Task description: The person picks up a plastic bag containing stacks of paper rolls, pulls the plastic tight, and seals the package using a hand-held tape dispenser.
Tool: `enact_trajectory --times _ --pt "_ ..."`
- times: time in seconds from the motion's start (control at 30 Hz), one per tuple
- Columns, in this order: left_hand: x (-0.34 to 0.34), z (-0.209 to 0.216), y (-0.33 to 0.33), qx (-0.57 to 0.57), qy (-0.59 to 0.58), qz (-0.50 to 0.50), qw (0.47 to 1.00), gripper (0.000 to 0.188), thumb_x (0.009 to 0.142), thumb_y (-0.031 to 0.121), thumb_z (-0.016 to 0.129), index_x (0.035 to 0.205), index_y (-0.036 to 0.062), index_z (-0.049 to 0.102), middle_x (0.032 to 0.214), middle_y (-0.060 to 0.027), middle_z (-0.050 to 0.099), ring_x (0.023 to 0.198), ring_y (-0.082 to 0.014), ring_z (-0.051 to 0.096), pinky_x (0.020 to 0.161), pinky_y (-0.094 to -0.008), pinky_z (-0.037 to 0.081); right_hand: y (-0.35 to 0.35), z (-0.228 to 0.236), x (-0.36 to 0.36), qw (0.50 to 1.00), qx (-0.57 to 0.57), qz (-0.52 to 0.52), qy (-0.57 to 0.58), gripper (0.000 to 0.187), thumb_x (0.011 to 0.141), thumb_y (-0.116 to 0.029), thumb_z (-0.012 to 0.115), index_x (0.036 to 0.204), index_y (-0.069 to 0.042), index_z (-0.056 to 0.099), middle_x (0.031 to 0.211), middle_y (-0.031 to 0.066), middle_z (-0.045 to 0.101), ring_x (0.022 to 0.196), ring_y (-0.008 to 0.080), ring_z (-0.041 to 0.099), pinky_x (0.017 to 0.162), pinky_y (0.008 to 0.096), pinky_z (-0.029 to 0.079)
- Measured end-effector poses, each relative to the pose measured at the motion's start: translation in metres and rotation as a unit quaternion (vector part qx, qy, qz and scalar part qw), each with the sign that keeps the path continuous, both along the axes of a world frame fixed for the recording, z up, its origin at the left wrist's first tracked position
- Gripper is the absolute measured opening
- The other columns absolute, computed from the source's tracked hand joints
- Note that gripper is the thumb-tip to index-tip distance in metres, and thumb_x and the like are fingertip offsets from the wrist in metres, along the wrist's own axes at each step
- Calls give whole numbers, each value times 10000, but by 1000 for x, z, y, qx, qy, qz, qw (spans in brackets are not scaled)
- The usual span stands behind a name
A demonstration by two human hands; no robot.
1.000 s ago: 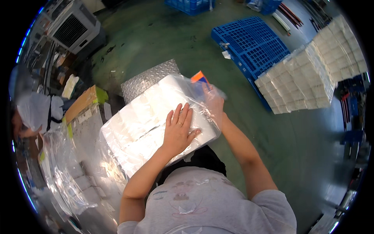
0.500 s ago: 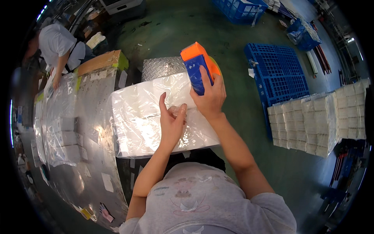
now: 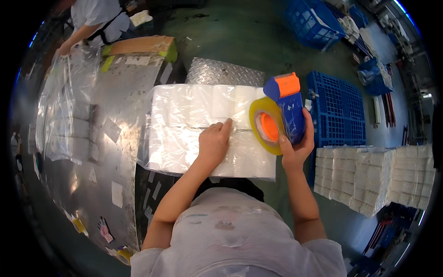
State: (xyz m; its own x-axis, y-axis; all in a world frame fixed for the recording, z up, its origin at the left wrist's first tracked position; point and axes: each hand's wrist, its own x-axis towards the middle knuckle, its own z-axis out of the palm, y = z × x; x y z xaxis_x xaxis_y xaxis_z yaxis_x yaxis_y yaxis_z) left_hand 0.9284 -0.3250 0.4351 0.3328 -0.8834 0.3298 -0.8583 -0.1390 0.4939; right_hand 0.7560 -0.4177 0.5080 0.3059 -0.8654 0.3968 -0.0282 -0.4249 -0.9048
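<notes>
A pack of white rolls in clear plastic wrap (image 3: 184, 108) lies in front of me, seemingly tissue rolls. My left hand (image 3: 215, 142) rests on top of it near the middle seam, back up, fingers curled together and fingertips against the film. Whether it pinches anything is hidden under the hand. At the pack's right end, my right hand (image 3: 299, 150) grips a blue and orange tape dispenser (image 3: 291, 115). The dispenser is held upright with its toothed orange head up. A yellowish roll of tape (image 3: 254, 121) faces left on it, above the pack's right part.
A metal table (image 3: 108, 184) at left carries more film-covered packs (image 3: 74, 124), a pink glove (image 3: 105, 230) and tape rolls. A co-worker (image 3: 94, 18) handles film at the far left. On the right are a blue pallet (image 3: 337, 106), stacked wrapped packs (image 3: 353, 177) and a blue crate (image 3: 314, 23).
The tape dispenser has swung right and turned, so its tape roll now faces left. My left hand has turned over from fingers raised to resting on the pack. The view has shifted.
</notes>
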Motion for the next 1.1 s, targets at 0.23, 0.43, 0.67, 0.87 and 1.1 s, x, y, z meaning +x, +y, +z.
enact_trajectory --times 0.23,0.43,0.67,0.87,1.1 --pt "75 22 86 -97 -1 191 977 365 752 124 656 1081 -4 563 956 -186 542 884 -341 514 780 -400 416 24 -15 14 996 -28 33 83 717 666 -77 622 1319 20 344 1264 136 425 1134 214 457 982 333 354" --pt "139 -17 172 -125 429 455 770 662 810 200 652 1324 -44 314 1115 -171 492 1021 -255 495 872 -361 401 19 -9 24 998 2 21 55 681 682 -82 594 1315 11 358 1261 125 425 1137 211 448 987 331 347" --pt "141 18 113 -125 367 252 887 331 799 95 646 1111 5 581 587 63 386 505 -71 361 478 -208 306 11 2 32 995 10 22 92 660 672 -70 583 1304 -13 403 1254 119 452 1120 206 460 983 319 349" --pt "96 -13 75 -62 79 123 987 362 802 130 606 1137 9 540 668 -99 526 585 -227 554 526 -326 448 6 16 48 984 4 37 174 673 641 -55 613 1288 -25 431 1227 112 478 1065 190 500 935 300 394" --pt "81 -4 81 3 5 64 998 444 796 227 615 1169 15 501 765 -104 548 712 -254 579 606 -336 478 24 35 117 972 -32 212 100 720 649 -53 683 1300 16 383 1207 138 482 1092 196 500 940 303 387"
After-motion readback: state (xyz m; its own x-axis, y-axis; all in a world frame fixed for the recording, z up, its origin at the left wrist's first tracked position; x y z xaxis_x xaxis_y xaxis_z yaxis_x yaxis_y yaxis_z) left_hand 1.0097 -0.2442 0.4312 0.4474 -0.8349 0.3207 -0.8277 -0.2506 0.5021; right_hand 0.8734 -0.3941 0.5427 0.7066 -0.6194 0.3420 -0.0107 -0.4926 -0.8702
